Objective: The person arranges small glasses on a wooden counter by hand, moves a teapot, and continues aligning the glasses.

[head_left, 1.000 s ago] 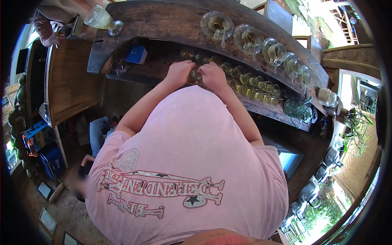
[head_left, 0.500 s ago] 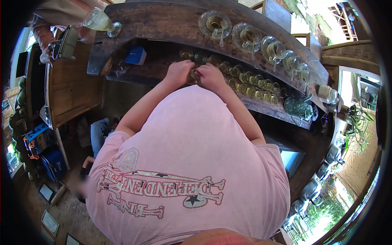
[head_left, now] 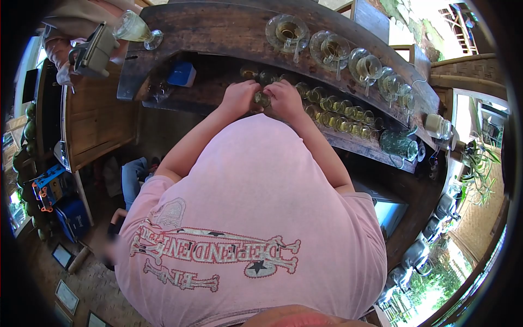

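Observation:
A small glass (head_left: 262,99) with a pale greenish-yellow tint sits between my two hands at the shelf below the counter. My left hand (head_left: 239,97) curls its fingers round the near left side of this glass. My right hand (head_left: 285,99) has bent fingers at the glass's right rim, closed on it as far as I can see. Just beyond my hands are more small glasses (head_left: 249,72), partly covered by my knuckles. To the right, several glasses of yellowish liquid (head_left: 341,123) stand in rows along the shelf.
On the wooden counter (head_left: 218,30), glass cups on saucers (head_left: 287,34) form a line, with a tall glass (head_left: 132,27) at left. A blue container (head_left: 181,73) and a patterned green jug (head_left: 396,144) flank the shelf. Another person's hand holds a grey device (head_left: 95,52) at upper left.
My right hand has shifted slightly, and its thumb has drawn back from over the small glass, exposing more of it. The other person's grey device has moved a little right and tilted.

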`<state>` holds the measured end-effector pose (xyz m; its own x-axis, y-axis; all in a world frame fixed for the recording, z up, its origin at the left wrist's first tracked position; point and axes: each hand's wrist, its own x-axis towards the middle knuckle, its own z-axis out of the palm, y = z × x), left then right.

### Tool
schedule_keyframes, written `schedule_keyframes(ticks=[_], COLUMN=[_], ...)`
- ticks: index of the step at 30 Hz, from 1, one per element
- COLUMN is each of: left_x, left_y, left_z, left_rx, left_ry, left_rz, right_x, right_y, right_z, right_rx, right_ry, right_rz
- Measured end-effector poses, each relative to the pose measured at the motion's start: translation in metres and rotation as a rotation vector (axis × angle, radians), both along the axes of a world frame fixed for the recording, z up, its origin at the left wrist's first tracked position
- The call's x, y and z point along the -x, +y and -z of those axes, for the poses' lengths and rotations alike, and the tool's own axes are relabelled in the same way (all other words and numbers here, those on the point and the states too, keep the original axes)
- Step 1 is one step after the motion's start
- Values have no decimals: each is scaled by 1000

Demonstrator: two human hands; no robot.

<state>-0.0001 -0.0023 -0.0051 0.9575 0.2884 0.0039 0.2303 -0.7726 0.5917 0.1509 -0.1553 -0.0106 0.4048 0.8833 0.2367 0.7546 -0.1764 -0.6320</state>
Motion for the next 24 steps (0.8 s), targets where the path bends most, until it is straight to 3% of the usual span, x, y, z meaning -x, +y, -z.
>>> schedule_keyframes(ticks=[2, 6, 9, 11, 15, 18, 20, 24], left_x=[-1, 0, 0, -1, 0, 0, -1, 1], left_y=[1, 0, -1, 0, 1, 1, 1, 0], left_z=[0, 1, 1, 0, 1, -1, 0, -1], left_rx=[6, 13, -3, 10, 9, 6, 5, 6], left_ry=[4, 4, 5, 16, -5, 16, 28, -16], left_rz=[5, 0, -2, 10, 3, 6, 11, 3], right_x=[2, 0, 0, 1, 0, -1, 0, 0], right_y=[-2, -3, -2, -4, -3, -2, -3, -3], right_z=[4, 4, 3, 13, 6, 5, 12, 8], right_rx=[55, 135, 24, 57, 114, -2, 74, 109], right_ry=[-36, -55, -15, -29, -69, 10, -24, -51], right_rz=[-133, -124, -27, -132, -103, -3, -144, -106])
